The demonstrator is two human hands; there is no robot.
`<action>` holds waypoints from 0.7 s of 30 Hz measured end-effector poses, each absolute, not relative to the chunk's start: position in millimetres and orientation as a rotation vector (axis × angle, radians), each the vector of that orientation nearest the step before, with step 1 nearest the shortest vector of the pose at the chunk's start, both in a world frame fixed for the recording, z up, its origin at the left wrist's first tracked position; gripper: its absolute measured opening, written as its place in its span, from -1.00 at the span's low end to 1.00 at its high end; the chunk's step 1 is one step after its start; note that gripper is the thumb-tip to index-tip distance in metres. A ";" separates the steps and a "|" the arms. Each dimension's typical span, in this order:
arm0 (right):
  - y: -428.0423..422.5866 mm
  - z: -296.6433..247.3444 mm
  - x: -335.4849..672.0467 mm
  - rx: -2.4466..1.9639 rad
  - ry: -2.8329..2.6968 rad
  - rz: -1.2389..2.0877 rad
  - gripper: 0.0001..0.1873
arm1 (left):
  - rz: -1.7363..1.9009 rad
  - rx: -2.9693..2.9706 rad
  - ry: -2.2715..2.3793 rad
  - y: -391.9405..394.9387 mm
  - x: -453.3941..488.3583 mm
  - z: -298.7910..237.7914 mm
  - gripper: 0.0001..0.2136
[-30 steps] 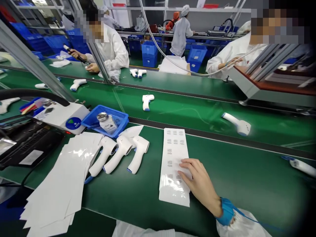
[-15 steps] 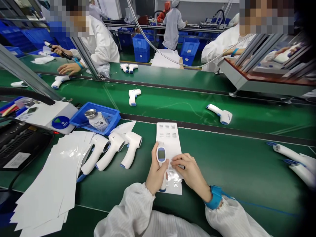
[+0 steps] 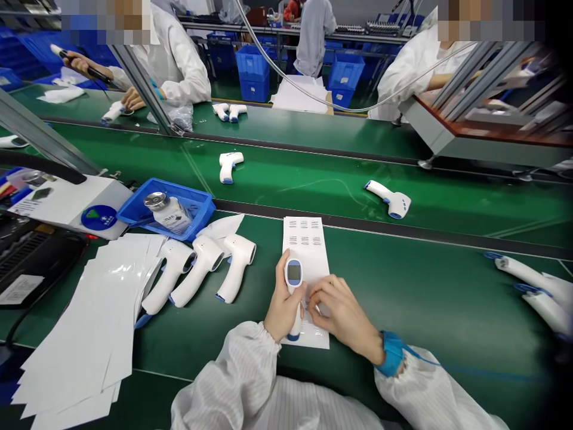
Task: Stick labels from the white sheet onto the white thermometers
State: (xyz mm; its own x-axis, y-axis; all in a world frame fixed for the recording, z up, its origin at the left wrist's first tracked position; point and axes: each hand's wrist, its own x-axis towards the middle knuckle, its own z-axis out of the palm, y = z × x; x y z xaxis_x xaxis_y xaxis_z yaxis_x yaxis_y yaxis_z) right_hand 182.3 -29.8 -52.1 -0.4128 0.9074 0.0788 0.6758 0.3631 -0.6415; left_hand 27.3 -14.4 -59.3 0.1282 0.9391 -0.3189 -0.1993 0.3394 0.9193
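Observation:
My left hand (image 3: 283,306) is closed around a white infrared thermometer (image 3: 294,275), its grey screen facing up and its blue-tipped handle pointing towards me. Under it lies a white label sheet (image 3: 308,230) with small printed labels in rows. My right hand (image 3: 342,307), with a blue wrist strap (image 3: 392,353), is over the sheet's right edge. Its thumb and forefinger are curled together in a pinch; whatever is between them is too small to make out. Left of the sheet, several thermometer bodies (image 3: 237,267) with open heads lie in a row.
Loose white sheets (image 3: 89,322) and a blue tray (image 3: 197,222) holding a metal-topped bottle (image 3: 168,212) are at left. More thermometers (image 3: 388,200) lie on the green conveyor belt (image 3: 295,179). Open housings (image 3: 521,275) rest at far right. Co-workers in white (image 3: 179,54) sit opposite.
My right hand's fingers have drawn from the sheet into a tighter pinch. The left hand keeps its hold on the thermometer. Thermometers on the belt have shifted left, and the view has tilted down slightly.

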 end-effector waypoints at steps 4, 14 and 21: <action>-42.2 -21.5 182.9 -1.194 -2.162 1.251 -0.79 | 1.047 0.943 1.096 -13.6 26.3 -62.3 -0.37; 22.6 -10.2 162.5 -1.333 -1.805 1.045 -0.92 | 0.955 0.820 0.966 -13.1 27.4 -65.1 -0.29; 36.7 -13.8 159.1 -1.307 -1.803 1.017 -0.90 | 1.006 0.841 0.947 -12.8 28.0 -64.7 -0.34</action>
State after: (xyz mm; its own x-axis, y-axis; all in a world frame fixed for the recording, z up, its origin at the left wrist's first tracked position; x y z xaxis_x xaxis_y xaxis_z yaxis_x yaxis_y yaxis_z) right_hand 159.1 36.7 -13.8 -0.2645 0.9612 0.0780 0.4300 0.1900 -0.8826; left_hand 28.0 -12.8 -64.7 0.2365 0.9398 -0.2466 -0.3023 0.3124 0.9006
